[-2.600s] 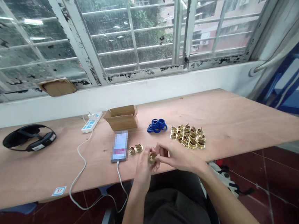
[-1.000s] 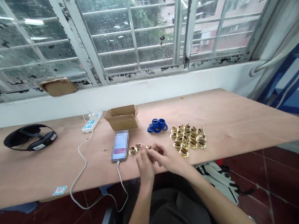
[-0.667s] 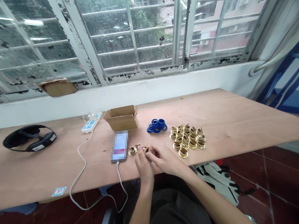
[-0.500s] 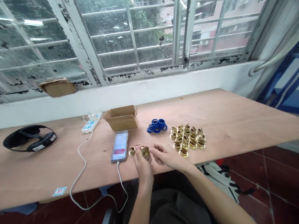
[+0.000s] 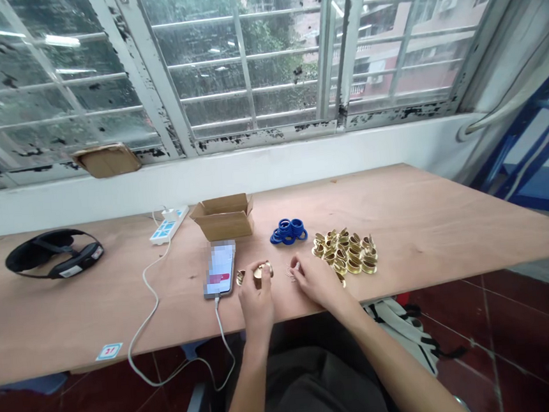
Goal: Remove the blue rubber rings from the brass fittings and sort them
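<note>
My left hand (image 5: 257, 297) grips a gold metal piece (image 5: 263, 271) between thumb and fingers, just right of the phone (image 5: 220, 268). Another gold piece (image 5: 241, 277) lies on the table behind that hand's fingers. My right hand (image 5: 312, 279) is pinched near the tabletop, left of a cluster of gold pieces (image 5: 343, 251); something thin and pale (image 5: 290, 270) shows at its fingertips, too small to name. Several blue rings (image 5: 287, 232) lie heaped beyond my hands.
An open cardboard box (image 5: 224, 218) stands behind the phone. A white cable (image 5: 155, 300) runs over the table (image 5: 401, 220) edge. Further left are a power strip (image 5: 168, 227) and a black headset (image 5: 55, 254). A backpack (image 5: 403, 329) sits below the table.
My hands have moved apart. My left hand has tilted the gold piece and shifted slightly left; my right hand has moved right and lower, away from that piece.
</note>
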`<state>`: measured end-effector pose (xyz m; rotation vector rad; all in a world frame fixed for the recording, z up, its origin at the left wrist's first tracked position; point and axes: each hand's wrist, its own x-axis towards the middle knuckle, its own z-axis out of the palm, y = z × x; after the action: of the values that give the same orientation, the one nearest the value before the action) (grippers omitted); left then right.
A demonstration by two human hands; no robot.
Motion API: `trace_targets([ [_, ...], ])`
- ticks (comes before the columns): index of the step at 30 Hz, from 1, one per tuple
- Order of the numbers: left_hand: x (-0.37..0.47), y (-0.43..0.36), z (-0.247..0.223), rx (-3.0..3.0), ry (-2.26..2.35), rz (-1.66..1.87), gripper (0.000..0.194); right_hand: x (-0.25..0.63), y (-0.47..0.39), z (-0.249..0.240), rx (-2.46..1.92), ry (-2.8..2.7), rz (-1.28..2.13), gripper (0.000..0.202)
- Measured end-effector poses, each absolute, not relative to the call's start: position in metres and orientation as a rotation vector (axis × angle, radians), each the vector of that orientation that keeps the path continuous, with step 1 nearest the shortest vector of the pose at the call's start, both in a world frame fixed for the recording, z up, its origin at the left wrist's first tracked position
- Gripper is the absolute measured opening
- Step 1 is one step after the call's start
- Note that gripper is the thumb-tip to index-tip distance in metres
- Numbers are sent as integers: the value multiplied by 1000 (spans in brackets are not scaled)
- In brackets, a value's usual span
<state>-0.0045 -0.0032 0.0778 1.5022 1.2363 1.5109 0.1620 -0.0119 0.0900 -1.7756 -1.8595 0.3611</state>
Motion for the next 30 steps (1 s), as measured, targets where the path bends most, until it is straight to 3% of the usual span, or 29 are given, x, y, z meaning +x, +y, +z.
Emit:
trace_targets([
  [6,-1,-9,84,1771,1234,1420,19,165,-26,116,-1511,-1843,484,19],
  [11,8,-15,79,2015,1242,1415,17,155,-35,122,-1577,-1818,441,35],
  [15,12,-18,78,2153,1231,1418,18,154,-37,127,-1605,-1764,447,25],
  [20,6,-15,86,2386,1188,1360,45,192,-45,147,-1454,-1762,583,22],
  [30,0,3,61,2357,1516,1251,33,285,-75,154,-1760,-1863,723,23],
])
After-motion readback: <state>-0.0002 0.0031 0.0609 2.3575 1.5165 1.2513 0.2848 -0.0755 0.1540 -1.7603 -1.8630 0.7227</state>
